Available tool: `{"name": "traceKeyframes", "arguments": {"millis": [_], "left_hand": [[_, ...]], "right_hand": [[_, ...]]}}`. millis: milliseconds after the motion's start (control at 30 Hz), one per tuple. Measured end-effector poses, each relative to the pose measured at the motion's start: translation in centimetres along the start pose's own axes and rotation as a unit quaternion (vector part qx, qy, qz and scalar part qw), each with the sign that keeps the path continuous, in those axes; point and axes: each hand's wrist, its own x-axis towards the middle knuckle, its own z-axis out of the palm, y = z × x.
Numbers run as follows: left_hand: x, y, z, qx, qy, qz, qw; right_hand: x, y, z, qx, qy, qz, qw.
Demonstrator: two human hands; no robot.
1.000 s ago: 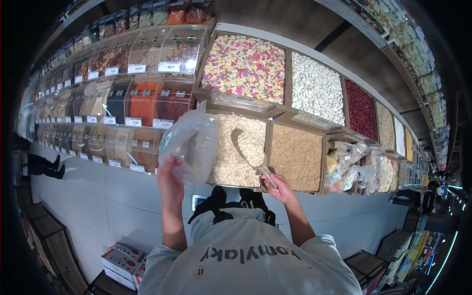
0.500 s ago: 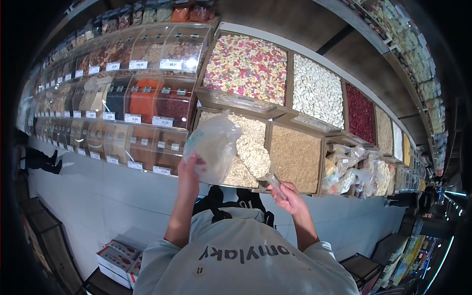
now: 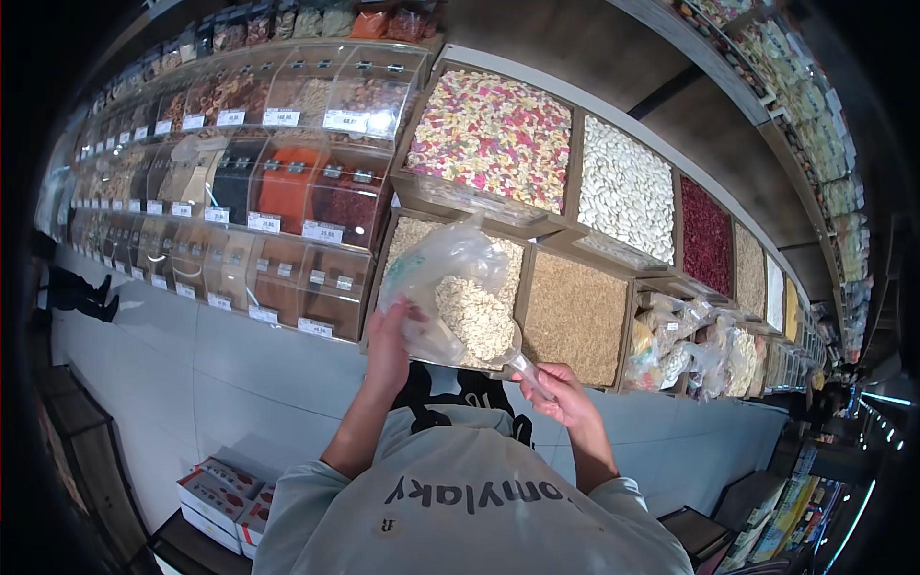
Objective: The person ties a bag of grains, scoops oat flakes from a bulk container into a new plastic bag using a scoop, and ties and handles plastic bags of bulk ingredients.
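Note:
My left hand (image 3: 391, 337) is closed on the side of a clear plastic bag (image 3: 422, 273), which is held over the left part of the bin of pale flakes (image 3: 410, 233). In my right hand (image 3: 561, 391) is the handle of a clear scoop (image 3: 525, 367). A heap of pale flakes (image 3: 476, 318) fills the scoop, and its front end is at the bag's mouth. Whether the scoop's tip is inside the bag is hard to tell. Brown grain (image 3: 575, 314) fills the bin to the right.
Behind are bins of colourful pasta-like pieces (image 3: 491, 137), white beans (image 3: 626, 190) and dark red beans (image 3: 706, 235). Clear lidded dispensers (image 3: 287, 192) line the left. Bagged goods (image 3: 695, 335) lie at the right. Boxes (image 3: 222, 503) stand low at the left, and a person's legs (image 3: 81, 292) show far left.
The scoop has come up out of the flakes with a full load and moved left to the bag. My left hand has brought the bag right, over the bin.

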Motion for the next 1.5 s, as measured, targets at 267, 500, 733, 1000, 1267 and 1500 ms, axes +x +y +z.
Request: {"name": "traceKeyframes", "arguments": {"millis": [267, 500, 733, 1000, 1267, 1500], "left_hand": [[-0.7, 0.8, 1.0, -0.012, -0.027, 0.006, 1.000], [-0.4, 1.2, 1.0, -0.013, -0.045, 0.013, 0.999], [-0.4, 1.7, 1.4, -0.036, -0.046, 0.013, 0.998], [-0.2, 1.8, 1.4, -0.041, -0.047, 0.010, 0.998], [-0.3, 2.0, 1.8, -0.045, -0.052, 0.015, 0.997], [-0.4, 1.8, 2.1, -0.055, -0.043, 0.004, 0.998]], "right_hand": [[-0.3, -1.7, 1.8, -0.048, 0.004, -0.002, 0.999], [-0.5, -2.4, 2.0, -0.064, 0.001, -0.022, 0.998], [-0.8, -3.0, 1.9, -0.078, 0.018, -0.023, 0.997], [-1.2, -3.0, 1.3, -0.077, 0.022, -0.021, 0.997], [-1.4, -3.0, 1.3, -0.079, 0.025, -0.043, 0.996], [-1.5, -3.1, 1.2, -0.078, 0.024, -0.047, 0.996]]}}
